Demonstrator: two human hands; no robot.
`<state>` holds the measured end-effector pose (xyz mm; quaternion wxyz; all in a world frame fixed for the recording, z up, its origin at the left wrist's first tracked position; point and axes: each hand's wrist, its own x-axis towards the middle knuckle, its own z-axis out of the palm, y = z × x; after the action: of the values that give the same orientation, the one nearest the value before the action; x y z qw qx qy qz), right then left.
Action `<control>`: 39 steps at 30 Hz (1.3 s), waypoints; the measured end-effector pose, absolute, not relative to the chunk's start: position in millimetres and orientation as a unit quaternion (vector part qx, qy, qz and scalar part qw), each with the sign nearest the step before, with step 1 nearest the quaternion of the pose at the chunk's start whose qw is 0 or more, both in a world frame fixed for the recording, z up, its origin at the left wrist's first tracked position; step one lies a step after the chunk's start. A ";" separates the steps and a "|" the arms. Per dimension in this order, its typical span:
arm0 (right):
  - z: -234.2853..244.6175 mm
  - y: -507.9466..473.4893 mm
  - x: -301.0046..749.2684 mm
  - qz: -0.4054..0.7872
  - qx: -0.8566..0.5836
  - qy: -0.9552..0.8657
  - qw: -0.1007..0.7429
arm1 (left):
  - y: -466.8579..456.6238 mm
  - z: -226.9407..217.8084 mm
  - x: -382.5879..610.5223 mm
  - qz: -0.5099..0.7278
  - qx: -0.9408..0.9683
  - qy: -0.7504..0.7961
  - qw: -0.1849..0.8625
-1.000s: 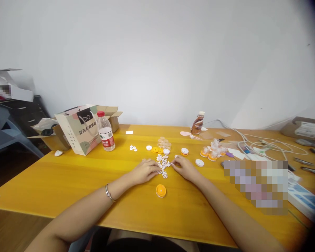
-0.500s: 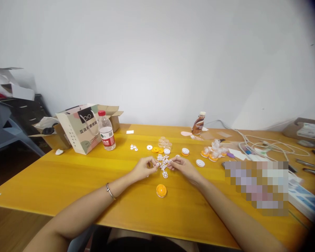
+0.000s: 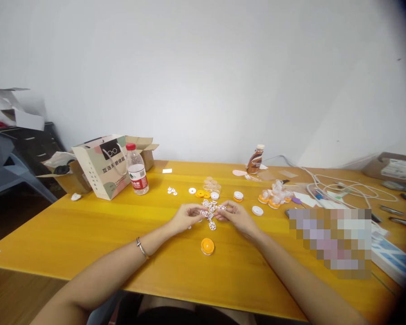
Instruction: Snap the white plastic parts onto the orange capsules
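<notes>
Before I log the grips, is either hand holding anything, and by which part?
The left hand pinches one small white piece, the right hand another white piece; which part of each is gripped is too small to tell.

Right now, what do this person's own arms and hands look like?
The left hand and right hand wear no gloves, and no sleeves show. A slim, silver-coloured bangle circles the left forearm close to the hand; the right forearm wears nothing visible.

Two hands pinching white openwork pieces, orange disc nearer
</notes>
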<state>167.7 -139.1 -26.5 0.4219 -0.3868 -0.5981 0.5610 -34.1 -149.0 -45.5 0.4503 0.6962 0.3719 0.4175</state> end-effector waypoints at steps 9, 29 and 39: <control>-27.9 -142.4 164.3 0.544 -0.371 -0.675 0.332 | -166.2 -29.1 -29.6 0.368 0.829 0.345 0.241; -26.5 -146.1 164.6 0.537 -0.360 -0.649 0.401 | -166.9 -28.5 -27.6 0.429 0.773 0.375 0.279; -30.4 -142.7 161.1 0.542 -0.351 -0.658 0.387 | -165.5 -26.9 -30.0 0.445 0.802 0.330 0.225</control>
<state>161.1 -142.7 -30.4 0.3871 -0.3507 -0.6581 0.5422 -30.0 -165.5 -26.9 0.2247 0.8017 0.3300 0.4449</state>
